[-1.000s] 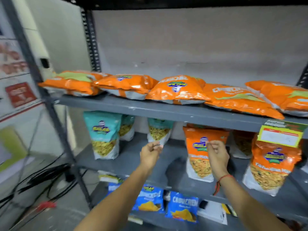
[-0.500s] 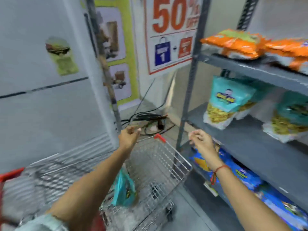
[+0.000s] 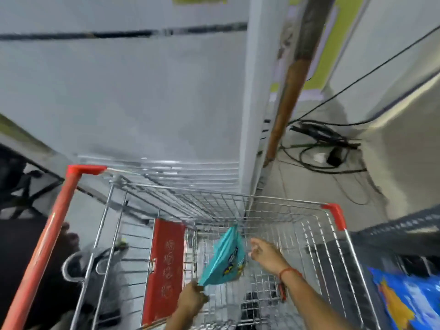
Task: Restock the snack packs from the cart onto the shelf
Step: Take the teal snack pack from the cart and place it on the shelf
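A teal snack pack [image 3: 226,259] stands tilted inside the wire cart [image 3: 281,206]. My left hand [image 3: 192,298] pinches the pack's lower left corner. Just right of the pack, my right hand [image 3: 265,254] hovers with fingers apart, holding nothing; a red thread circles its wrist. The shelf shows only as a grey edge [image 3: 395,226] at the right, with blue snack packs [image 3: 404,303] below it.
The cart has a red handle [image 3: 45,246] at the left, a red flap [image 3: 164,270] and red corner caps. A white refrigerator [image 3: 142,91] stands behind the cart. Black cables [image 3: 326,144] lie on the floor beyond it.
The view swung from the shelf down into the cart. My left hand dropped and took hold of the teal pack; my right hand moved in beside it.
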A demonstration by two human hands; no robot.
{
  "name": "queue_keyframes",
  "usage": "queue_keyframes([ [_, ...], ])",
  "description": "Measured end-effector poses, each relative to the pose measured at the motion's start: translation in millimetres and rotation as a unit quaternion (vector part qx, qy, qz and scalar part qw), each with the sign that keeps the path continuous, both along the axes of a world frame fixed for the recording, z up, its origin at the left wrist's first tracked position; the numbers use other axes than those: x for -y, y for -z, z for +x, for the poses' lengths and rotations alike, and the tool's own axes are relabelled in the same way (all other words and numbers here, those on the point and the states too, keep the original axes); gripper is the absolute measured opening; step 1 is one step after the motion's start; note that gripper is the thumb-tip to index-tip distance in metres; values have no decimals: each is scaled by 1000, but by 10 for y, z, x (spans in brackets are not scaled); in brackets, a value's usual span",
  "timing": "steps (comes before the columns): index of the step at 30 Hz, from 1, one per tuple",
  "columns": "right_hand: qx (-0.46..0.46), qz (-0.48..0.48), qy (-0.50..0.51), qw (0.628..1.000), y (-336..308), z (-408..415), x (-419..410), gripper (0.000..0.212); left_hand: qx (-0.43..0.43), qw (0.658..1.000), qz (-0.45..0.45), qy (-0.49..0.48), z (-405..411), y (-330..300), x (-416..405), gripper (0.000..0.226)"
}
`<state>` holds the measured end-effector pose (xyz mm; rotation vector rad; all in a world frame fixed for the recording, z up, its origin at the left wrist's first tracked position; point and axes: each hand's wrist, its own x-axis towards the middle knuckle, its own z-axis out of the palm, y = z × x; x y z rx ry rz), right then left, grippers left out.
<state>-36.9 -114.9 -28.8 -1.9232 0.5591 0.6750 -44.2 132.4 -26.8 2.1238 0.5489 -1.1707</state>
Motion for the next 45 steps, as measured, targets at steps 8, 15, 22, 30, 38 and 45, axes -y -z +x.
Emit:
queue_keyframes([
  [8, 15, -10, -43, 999, 651, 293, -141, 22, 102, 972, 18, -211, -93, 162, 422, 16],
  [15, 68, -31, 74, 994, 441, -116, 26, 48, 164, 962, -1, -220, 19, -26, 524, 11],
  [22, 154, -82, 201, 964, -293, -651, 321, 50, 220, 952, -143, -158, 149, -374, 909, 34],
  [30, 266, -259, 352, 859, -1560, -1614, 266, 49, 305, 876, -374, -22, -171, -1365, 1474, 19],
  [38, 316, -392, 475, 721, -2689, -2810, -40, 45, 284, 764, -556, 164, -839, -2689, 1852, 23],
  [45, 322, -455, 521, 646, -3337, -3737, -64, 65, 262, 716, -573, 300, -1453, -3356, 2333, 14],
])
